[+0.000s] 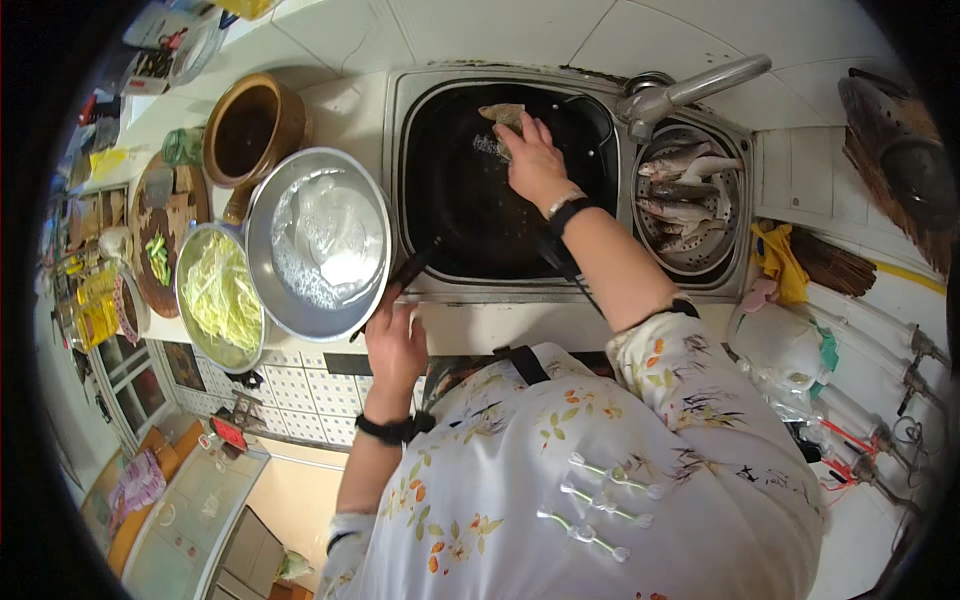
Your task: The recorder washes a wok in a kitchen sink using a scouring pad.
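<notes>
A large dark wok (480, 195) sits in the left sink basin. Inside it, near the far wall, my right hand (534, 154) presses a brownish cloth or scrubbing pad (504, 115) to the surface, with some white suds beside it. My left hand (394, 337) is at the near left edge of the sink, its fingers around the wok's dark handle (409, 270). Just left of that hand stands a metal basin (259, 255) of soapy water. Several whole fish (679, 206) lie in a perforated metal colander (675, 259) in the right sink basin, below the faucet (694, 86).
A bowl of shredded pale green vegetable (221, 289), a brown clay pot (292, 120) and a round wooden cutting board (169, 296) with cut green pieces stand left. A yellow cloth (781, 262) and a bundled brush (832, 262) are right of the sink.
</notes>
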Demonstrator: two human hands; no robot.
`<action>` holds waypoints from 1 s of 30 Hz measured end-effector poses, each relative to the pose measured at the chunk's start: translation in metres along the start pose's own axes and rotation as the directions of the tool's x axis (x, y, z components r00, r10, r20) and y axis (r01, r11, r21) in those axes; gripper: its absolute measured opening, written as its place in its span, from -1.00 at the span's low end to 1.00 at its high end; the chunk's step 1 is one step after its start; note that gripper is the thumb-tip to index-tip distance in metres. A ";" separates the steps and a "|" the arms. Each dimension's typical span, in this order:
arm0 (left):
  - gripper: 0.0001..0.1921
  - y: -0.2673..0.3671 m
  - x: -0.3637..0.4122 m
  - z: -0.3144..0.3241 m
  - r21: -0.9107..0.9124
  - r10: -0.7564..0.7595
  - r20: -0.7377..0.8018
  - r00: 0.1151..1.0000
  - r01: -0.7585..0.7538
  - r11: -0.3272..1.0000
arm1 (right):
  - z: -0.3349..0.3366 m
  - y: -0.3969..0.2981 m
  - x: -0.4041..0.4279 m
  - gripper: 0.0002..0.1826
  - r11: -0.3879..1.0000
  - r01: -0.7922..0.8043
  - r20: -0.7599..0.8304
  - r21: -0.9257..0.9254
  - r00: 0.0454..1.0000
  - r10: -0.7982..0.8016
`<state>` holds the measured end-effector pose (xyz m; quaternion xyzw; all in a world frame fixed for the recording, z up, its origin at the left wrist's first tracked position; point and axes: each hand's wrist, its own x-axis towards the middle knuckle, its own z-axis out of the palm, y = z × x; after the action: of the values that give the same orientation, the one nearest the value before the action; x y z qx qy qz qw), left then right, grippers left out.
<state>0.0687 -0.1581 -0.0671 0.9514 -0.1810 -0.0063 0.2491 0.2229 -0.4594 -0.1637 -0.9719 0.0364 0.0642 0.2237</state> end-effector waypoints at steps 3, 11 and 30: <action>-0.71 -0.019 -0.031 -0.008 -0.019 -0.006 -0.069 0.998 0.004 1.000 | 0.019 -0.014 0.027 -0.20 0.986 -0.168 0.092 0.010 0.982 0.166; -0.68 -0.083 -0.052 0.009 -0.663 -0.716 0.118 0.688 0.592 0.459 | 0.074 -0.033 -0.018 -0.35 0.787 0.224 0.120 0.576 0.928 -0.352; -0.55 -0.036 0.021 0.004 0.198 -0.418 0.616 0.668 0.383 0.902 | 0.056 -0.035 -0.063 -0.60 0.979 0.157 0.370 0.129 0.908 -0.194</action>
<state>0.1003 -0.1385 -0.0860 0.9124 -0.0420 -0.3826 0.1394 0.1575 -0.4008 -0.1898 -0.9283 -0.0923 0.2295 0.2777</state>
